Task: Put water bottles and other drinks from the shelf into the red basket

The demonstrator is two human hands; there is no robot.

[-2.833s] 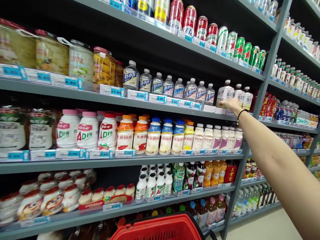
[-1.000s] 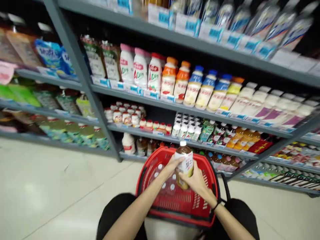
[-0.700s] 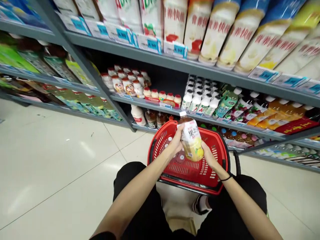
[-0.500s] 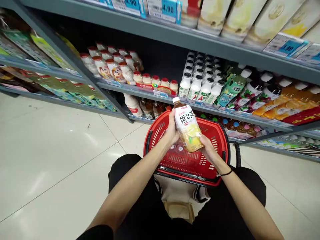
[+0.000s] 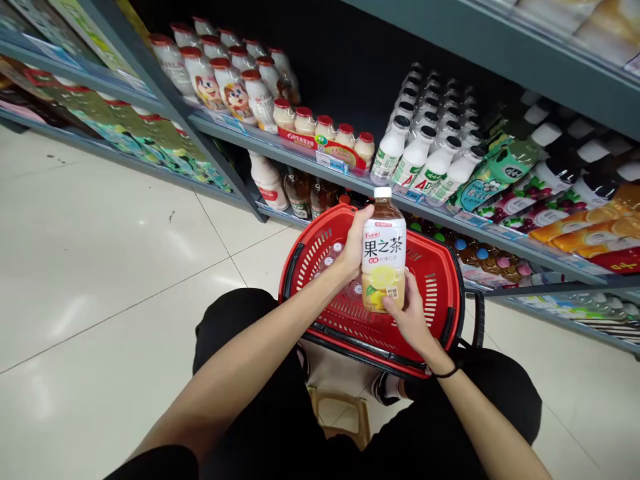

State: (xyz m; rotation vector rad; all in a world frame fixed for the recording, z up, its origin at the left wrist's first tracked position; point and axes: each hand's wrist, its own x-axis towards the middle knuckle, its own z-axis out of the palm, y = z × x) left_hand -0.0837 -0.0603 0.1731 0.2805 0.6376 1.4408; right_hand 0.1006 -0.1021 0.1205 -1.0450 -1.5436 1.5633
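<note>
A bottle of lemon tea (image 5: 383,257) with a white cap and a white-and-yellow label stands nearly upright between my hands, its label facing me. My left hand (image 5: 357,243) grips its upper left side. Lower down, my right hand (image 5: 411,310) is closed round the bottle's right side, thumb across the front of the label. Directly beneath is a red shopping basket (image 5: 325,320) with slotted walls and black trim. Several small clear bottles (image 5: 336,251) with pale caps lie inside it, partly hidden by my left hand and arm.
Ahead runs a grey shelf (image 5: 310,160) with red-capped milk bottles (image 5: 235,87), a small-bottle multipack (image 5: 325,137), white bottles (image 5: 413,157) and juice packs (image 5: 590,220). The basket's black handle (image 5: 479,320) sticks out right. Below me is a tan stool (image 5: 343,403).
The tea bottle has turned from a leftward tilt to nearly upright, and my right thumb now lies across its front. The view has dipped and come closer to the shelf.
</note>
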